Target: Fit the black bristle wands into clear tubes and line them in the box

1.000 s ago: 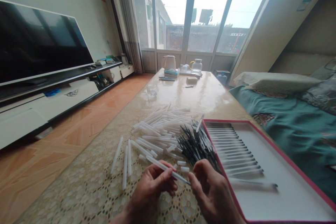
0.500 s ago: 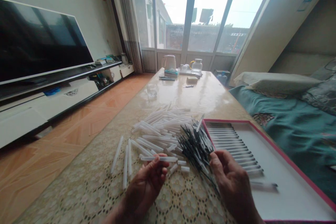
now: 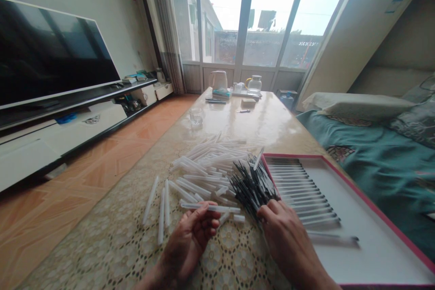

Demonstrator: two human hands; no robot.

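Note:
Between the thumb and fingers of my left hand (image 3: 195,231), a translucent white plastic tube (image 3: 222,209) is held nearly level above the table. My right hand (image 3: 283,231) reaches down with curled fingers at the near right edge of a heap of thin black sticks (image 3: 249,186). Its fingertips are hidden among them, so what they pinch is not clear. Behind the left hand lies a large loose pile of similar white tubes (image 3: 210,158). Several single tubes (image 3: 162,215) rest left of it, and a short white piece (image 3: 239,218) sits between the hands.
A shallow pink-edged white box (image 3: 384,235) on the right holds a row of white tubes with black ends (image 3: 299,186). Farther back on the patterned table (image 3: 112,235) are a drinking glass (image 3: 196,117), a kettle (image 3: 219,80) and a glass jug (image 3: 254,84).
My right hand has moved left and its fingers have turned down into the black sticks. My left hand stays nearly in place, its tube now slightly tilted down to the right.

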